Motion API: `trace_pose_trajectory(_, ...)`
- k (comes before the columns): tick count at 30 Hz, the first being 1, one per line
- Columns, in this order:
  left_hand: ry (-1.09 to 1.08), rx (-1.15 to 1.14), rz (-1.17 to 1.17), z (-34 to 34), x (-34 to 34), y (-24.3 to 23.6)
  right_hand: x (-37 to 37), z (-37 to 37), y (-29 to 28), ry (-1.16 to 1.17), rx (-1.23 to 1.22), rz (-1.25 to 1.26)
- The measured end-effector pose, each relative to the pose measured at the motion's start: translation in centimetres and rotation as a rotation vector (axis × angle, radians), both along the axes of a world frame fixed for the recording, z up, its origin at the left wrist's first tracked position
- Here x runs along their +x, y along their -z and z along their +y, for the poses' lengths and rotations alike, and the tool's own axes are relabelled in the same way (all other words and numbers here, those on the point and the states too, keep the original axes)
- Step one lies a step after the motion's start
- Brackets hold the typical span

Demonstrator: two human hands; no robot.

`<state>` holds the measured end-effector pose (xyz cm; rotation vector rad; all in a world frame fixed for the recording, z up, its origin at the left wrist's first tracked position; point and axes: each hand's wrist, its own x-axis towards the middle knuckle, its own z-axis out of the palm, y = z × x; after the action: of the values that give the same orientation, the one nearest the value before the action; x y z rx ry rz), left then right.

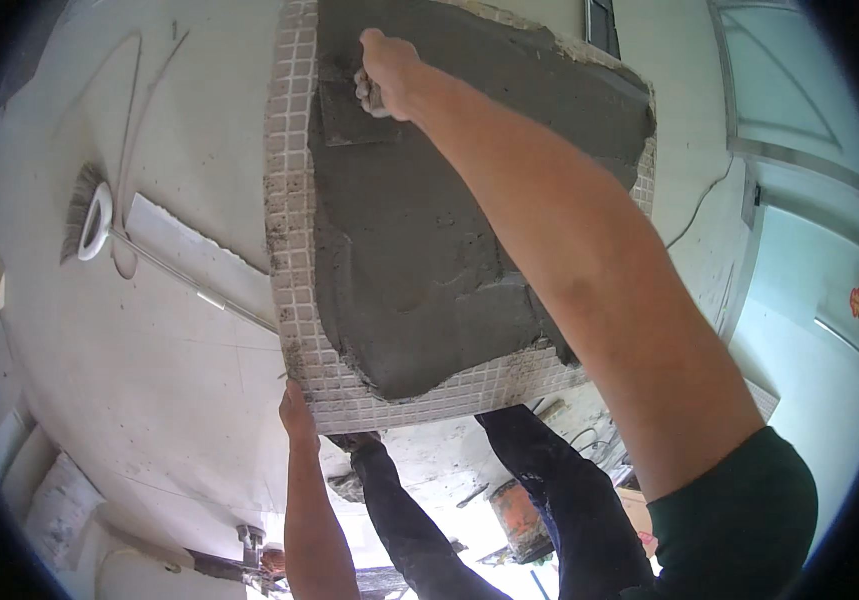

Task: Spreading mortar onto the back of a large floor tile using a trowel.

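A large pale tile [294, 200], with a raised grid on its surface, is coated over most of its face with wet grey mortar [419, 300]. My right hand [384, 75], its fingers smeared grey, is closed on a trowel near the upper left of the coating. The flat mortar-covered blade [354, 125] lies against the surface, and the handle is mostly hidden by my fingers. My left hand [297, 405] grips the lower left edge of the tile.
A long-handled broom [99, 220] and a white strip [189, 245] lie at left. My dark-trousered legs [399, 500] show below the tile. An orange mortar-stained bucket [519, 515] is at bottom. A cable [699, 200] and pale doors [789, 80] are at right.
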<state>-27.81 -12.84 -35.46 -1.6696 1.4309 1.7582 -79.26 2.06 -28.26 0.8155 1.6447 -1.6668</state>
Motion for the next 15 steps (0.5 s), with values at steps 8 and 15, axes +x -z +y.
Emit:
trace_pose_trajectory(8,0.238,-0.098,-0.063,-2.6,2.1,0.8,4.0,2.5,-1.0,-0.798,0.246,-0.032)
trace_pose_trajectory(15,0.075,0.068,-0.110,-1.8,-0.1,0.2,18.6,8.5,-1.8,-1.237,0.194,-0.037)
